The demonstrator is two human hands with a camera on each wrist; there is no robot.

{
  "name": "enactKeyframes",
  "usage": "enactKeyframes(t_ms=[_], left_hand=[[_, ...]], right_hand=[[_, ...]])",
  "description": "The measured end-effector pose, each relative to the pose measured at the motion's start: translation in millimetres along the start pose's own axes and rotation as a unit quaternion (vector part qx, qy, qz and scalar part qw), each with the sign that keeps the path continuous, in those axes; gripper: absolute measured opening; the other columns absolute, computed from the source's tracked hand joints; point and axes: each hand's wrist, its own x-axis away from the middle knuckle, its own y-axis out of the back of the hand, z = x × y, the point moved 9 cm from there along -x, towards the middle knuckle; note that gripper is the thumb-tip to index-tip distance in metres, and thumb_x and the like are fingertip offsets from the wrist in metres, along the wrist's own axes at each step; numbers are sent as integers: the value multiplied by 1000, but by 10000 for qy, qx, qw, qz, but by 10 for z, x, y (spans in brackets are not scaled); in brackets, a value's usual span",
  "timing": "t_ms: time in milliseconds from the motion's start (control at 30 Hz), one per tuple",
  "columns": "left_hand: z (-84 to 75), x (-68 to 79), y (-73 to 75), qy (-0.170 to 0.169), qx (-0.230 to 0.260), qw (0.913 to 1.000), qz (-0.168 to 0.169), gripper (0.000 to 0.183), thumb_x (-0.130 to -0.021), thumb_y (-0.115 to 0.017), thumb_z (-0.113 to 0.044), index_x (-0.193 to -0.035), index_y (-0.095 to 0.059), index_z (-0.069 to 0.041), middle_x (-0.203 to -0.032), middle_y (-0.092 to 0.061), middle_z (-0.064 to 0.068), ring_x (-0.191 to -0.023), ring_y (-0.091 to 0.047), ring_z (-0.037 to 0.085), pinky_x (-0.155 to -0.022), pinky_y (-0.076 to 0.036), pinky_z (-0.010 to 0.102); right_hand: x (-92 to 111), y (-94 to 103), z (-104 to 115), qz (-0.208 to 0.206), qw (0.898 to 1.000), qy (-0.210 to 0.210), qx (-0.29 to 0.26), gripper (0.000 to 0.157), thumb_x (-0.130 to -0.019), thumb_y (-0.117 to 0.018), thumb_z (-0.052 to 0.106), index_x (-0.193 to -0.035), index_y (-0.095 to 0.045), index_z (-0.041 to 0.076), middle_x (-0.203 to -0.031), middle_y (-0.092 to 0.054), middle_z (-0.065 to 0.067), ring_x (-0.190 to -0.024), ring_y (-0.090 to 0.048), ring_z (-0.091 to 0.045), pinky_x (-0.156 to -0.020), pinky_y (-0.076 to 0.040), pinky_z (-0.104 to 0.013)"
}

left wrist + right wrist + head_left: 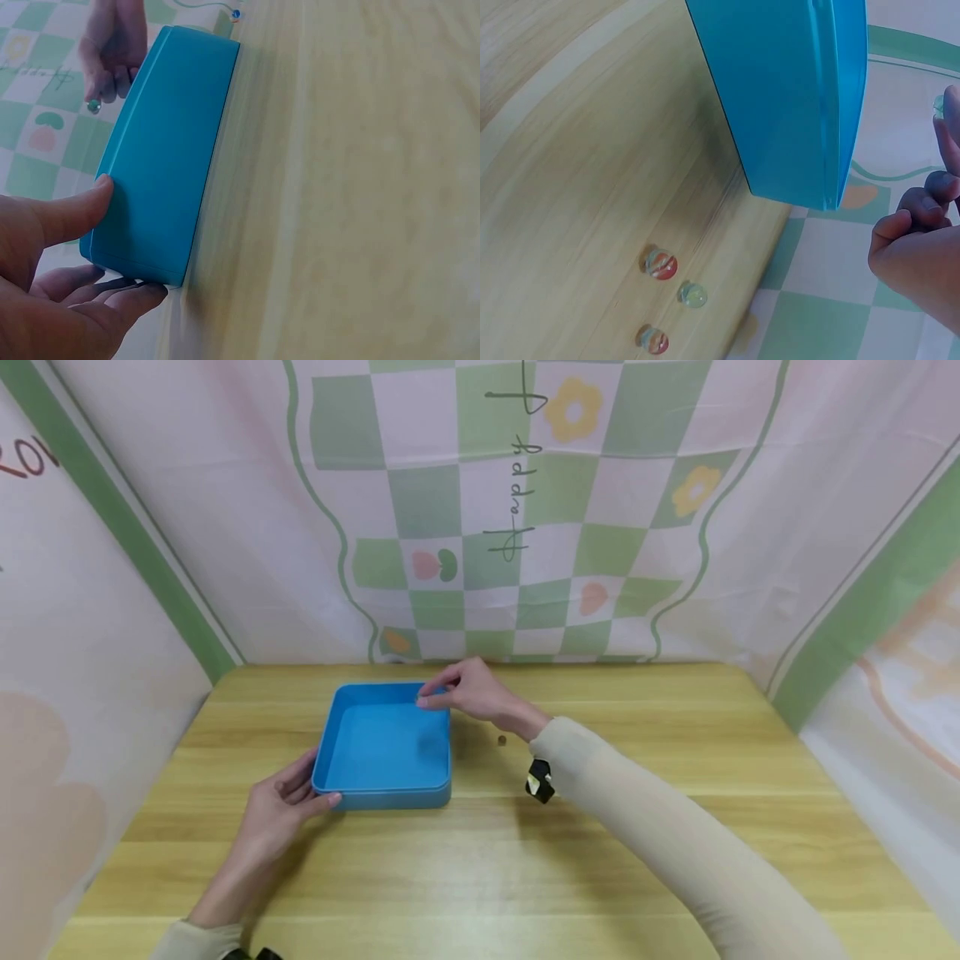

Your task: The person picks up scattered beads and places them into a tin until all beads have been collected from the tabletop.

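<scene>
A shallow square blue box (393,798) stands on the table, its inside facing up. My left hand (272,814) grips its near left corner, the thumb on the front wall and the other fingers along the left side, as the left wrist view also shows. Above the box's far right corner, my right hand (480,695) pinches a clear greenish marble (938,107) between thumb and forefinger. In the right wrist view, two marbles with red swirls, one marble (661,264) and another marble (654,340), lie on the table beside a pale green marble (693,294).
The wooden table (450,877) meets a hanging cloth (427,502) with green and white checks at its far edge. More printed cloth (112,635) hangs at the left and right sides. A dark strap piece (539,781) hangs from the right wrist.
</scene>
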Motion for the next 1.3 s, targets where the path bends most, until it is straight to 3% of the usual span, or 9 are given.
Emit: enactKeyframes(t_ms=[400,667,1033,1300], left_hand=[[4,-17,6,28,-25,10000,23,82,-96,-80,-10,-163,-34,-1,-164,-34,27,-146,-42,42,-109,-46,36],[-3,-10,1,33,34,10000,21,81,-96,-79,-9,-163,-33,0,-163,-34,28,-146,-42,43,-108,-47,37],[-8,-10,3,73,33,10000,27,80,-98,-78,-8,-163,-33,0,-164,-34,29,-146,-41,43,-108,-47,38],[-4,-12,-3,115,46,9999,82,80,-98,-77,-9,-164,-31,-1,-165,-33,27,-147,-40,42,-109,-46,39]], right_hand=[[-141,-160,87,144,9999,-6,0,21,-94,-83,24,-111,-83,11,-106,-74,0,-79,-45,-17,-69,-36,-27],[-209,-238,96,178,9998,-51,-27,22,-94,-84,23,-111,-83,10,-93,-67,-4,-73,-42,-17,-67,-33,-27],[-340,-347,95,173,9998,-21,84,20,-94,-83,20,-110,-83,8,-105,-74,-1,-84,-50,-18,-73,-42,-26],[-415,-494,76,280,9995,20,117,19,-94,-84,19,-108,-83,7,-102,-78,-1,-92,-60,-17,-80,-49,-25]])
